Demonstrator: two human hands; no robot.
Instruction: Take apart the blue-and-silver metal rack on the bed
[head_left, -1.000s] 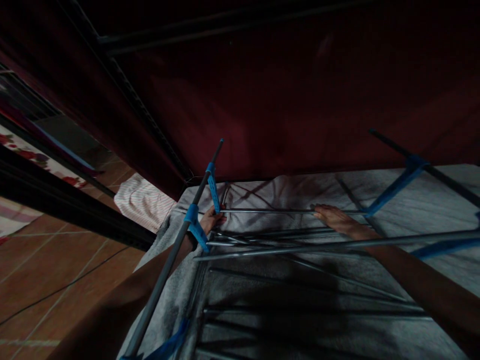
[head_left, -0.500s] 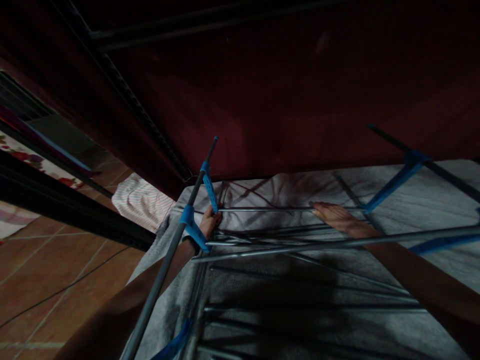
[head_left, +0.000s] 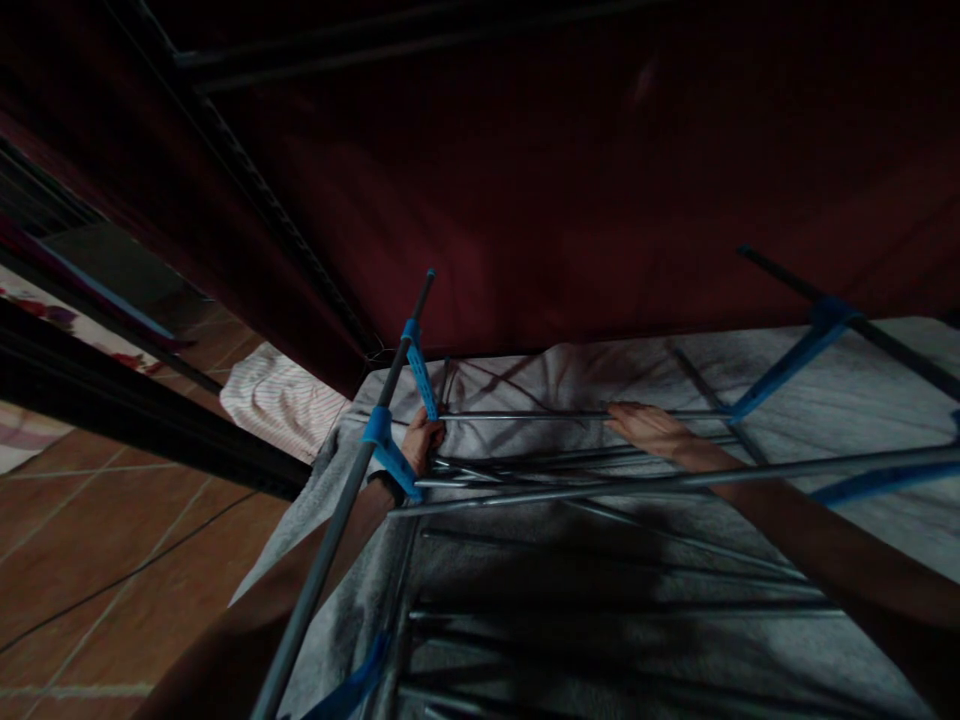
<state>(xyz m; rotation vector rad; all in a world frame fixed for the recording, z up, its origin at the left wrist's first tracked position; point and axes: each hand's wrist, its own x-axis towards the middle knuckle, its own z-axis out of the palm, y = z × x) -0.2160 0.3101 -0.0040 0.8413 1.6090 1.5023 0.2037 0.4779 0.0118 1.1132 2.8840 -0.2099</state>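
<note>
Behind everything stands a wide, dark red wall. Before it lies a big, fuzzy grey blanket, and on the left is a floor of orange-brown tiles. One thick grey metal pole slants up on the left, and one dark metal pole slants on the right. A bunch of loose thin metal rods is spread out nearer the person.

One straight, shiny silver metal rod goes across near the back of the blanket. It runs between a slanted blue plastic holder on the right and a flat blue plastic holder with little holes on the left. Its right end seems to meet the slanted one, but it is too dim there to be sure.

The right hand lies across this rod, fingers pointing left; I cannot tell how tight its grip is. The left hand has its fingers curled around the low tip of the holder with holes, just by the rod's left end.

I think it works best to keep the rod level and that tip steady, so they line up. Go softly: plastic may crack, and fingers could get pinched.
</note>
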